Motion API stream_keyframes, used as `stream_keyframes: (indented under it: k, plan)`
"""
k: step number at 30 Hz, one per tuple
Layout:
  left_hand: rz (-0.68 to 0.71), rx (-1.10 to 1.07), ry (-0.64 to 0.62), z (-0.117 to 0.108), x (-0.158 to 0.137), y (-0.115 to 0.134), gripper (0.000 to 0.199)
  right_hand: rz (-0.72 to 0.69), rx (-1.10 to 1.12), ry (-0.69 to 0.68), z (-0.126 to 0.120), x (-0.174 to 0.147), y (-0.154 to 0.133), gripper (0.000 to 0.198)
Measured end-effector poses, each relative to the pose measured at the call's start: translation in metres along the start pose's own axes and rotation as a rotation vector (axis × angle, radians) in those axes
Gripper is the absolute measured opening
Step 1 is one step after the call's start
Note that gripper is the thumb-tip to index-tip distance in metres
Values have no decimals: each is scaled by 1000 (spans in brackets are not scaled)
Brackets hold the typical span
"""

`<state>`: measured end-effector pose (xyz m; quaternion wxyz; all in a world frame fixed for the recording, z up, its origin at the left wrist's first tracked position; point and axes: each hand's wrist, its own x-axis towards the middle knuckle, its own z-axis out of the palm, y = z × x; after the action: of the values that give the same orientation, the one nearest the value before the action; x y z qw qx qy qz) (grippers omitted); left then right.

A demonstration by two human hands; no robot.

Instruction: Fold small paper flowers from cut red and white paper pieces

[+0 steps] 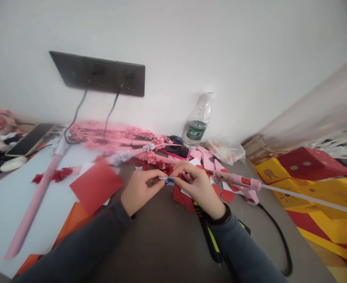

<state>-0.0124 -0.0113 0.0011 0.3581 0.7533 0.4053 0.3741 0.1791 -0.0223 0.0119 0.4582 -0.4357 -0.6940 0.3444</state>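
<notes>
My left hand [142,188] and my right hand [200,188] meet fingertip to fingertip over the grey table. Both are closed in a pinch on a small white piece of paper [163,178], mostly hidden by the fingers. Something blue [168,180] shows at the fingertips; I cannot tell what it is. Just beyond the hands lie dark red paper flowers [168,169] and pink paper flowers [150,157]. A pink glue gun [235,180] with a long glue stick [309,197] lies right of my right hand. Scissors [210,232] lie partly under my right forearm.
A red paper square [96,186] and a pink paper tube [34,212] lie at left on a white sheet [2,220]. A water bottle [196,125] stands by the wall. Yellow and red boxes [312,163] are at right. A black cord [281,236] runs from the glue gun.
</notes>
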Motion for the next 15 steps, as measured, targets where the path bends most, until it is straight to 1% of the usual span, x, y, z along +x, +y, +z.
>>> stream_keyframes:
  k: [4,8,11,15]
  plan:
    - [-48,-62,-62,-2,2,1,17,33,1,-50,-2,1,1,21]
    - [-135,-171,-123,-2,4,2,19,78,34,-79,-2,1,1,30]
    - [-166,-260,-123,-1,4,2,17,127,81,-85,0,1,1,36]
    - [-205,-359,-102,0,5,1,13,160,160,-68,2,0,-2,34]
